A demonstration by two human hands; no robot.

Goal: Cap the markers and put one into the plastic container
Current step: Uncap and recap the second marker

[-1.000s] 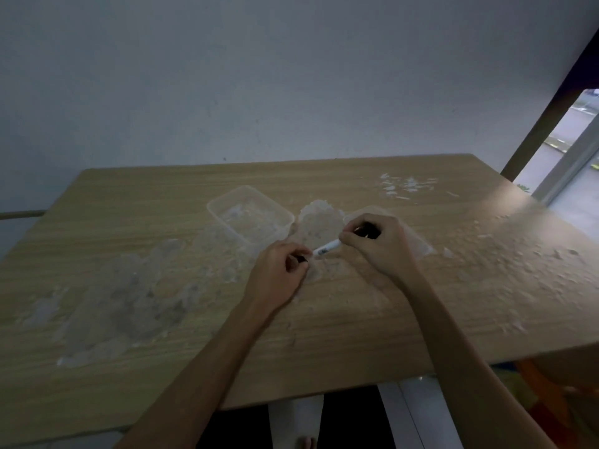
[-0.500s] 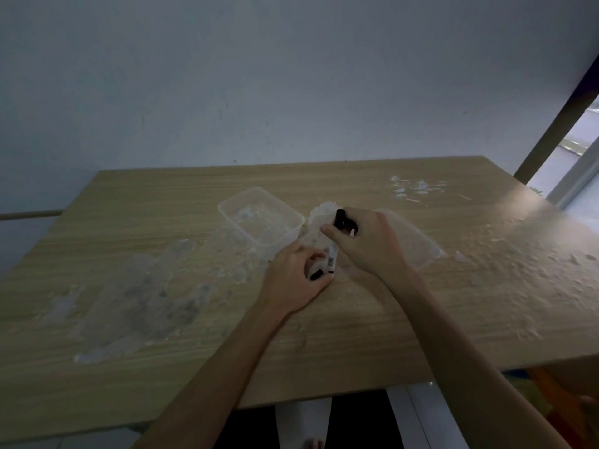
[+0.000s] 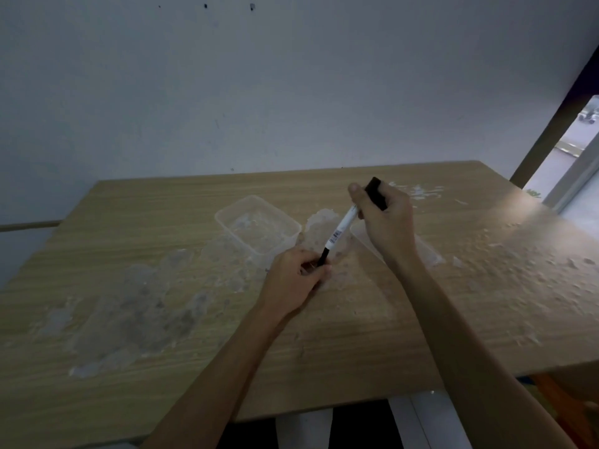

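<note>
Your right hand (image 3: 385, 222) grips the upper end of a white marker (image 3: 340, 230), raised and tilted above the wooden table (image 3: 421, 319); a black piece (image 3: 376, 192) sticks up past your fingers. Your left hand (image 3: 295, 281) pinches the marker's dark lower end. The clear plastic container (image 3: 257, 226) sits open just left of the marker, nothing inside

Dim, soft-focus view; daylight from the right glares on the table (image 3: 505, 222), edges bowed by the wide lens.
</note>
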